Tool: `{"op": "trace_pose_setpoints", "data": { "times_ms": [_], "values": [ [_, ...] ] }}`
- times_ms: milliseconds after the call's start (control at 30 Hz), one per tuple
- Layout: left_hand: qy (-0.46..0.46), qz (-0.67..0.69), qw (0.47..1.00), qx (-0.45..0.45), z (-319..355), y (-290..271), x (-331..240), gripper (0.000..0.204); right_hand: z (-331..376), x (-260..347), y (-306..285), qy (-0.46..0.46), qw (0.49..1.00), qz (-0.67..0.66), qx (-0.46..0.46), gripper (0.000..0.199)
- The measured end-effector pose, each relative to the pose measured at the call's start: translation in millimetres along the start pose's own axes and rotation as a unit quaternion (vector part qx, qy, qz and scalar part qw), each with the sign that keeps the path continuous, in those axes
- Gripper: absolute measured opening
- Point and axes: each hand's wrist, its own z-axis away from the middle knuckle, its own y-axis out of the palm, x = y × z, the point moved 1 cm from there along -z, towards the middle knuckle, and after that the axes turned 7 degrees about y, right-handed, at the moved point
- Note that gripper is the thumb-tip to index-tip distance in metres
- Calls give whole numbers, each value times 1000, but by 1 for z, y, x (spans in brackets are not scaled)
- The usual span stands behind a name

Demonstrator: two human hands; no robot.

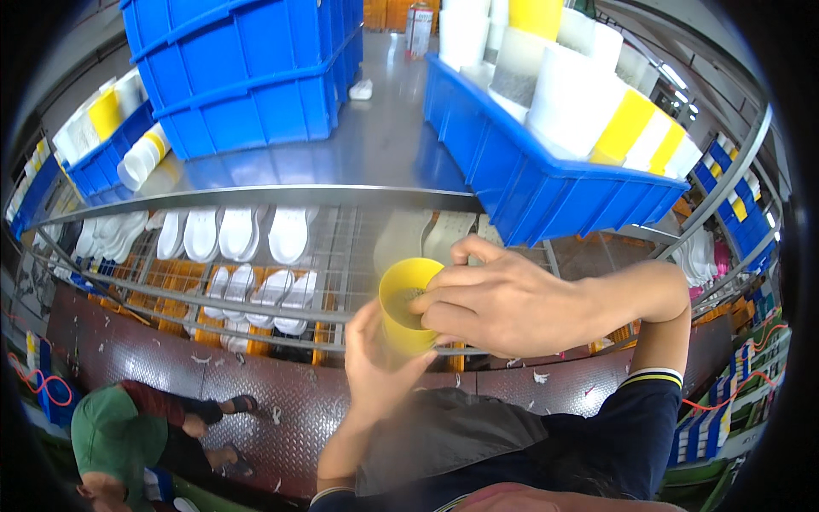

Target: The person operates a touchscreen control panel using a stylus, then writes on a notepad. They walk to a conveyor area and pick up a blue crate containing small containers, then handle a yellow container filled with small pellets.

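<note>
A yellow cup [412, 331], round and open at the top, is held upright in front of me. My left hand [380, 363] wraps around its outside from the left and below, thumb near the base. Over its right rim reaches my right hand [503, 303], with curled fingers dipping into the opening. Something greyish shows inside near those fingertips, too small and shaded to name. Whether the right fingers pinch any of it is hidden by the hand itself.
Ahead stands a metal table [384, 128] with stacked blue crates [247, 94]. A blue bin [546, 188] at right holds white and yellow cylinders. White shoe soles [243, 232] lie on a wire rack below. A person in green [119, 431] sits at lower left.
</note>
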Motion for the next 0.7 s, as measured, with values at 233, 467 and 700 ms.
{"op": "trace_pose_setpoints", "data": {
  "times_ms": [233,467,700],
  "values": [
    [-6,-49,999,14,-3,-2,15,85,3,28,-68,-18,993,-27,-111,22],
    [-23,-56,998,28,-5,-15,12,86,-3,55,-87,-76,906,-409,-70,23],
    [-15,-53,998,37,-8,-24,13,87,-19,27,-113,62,972,-184,-130,17]
  ]
}}
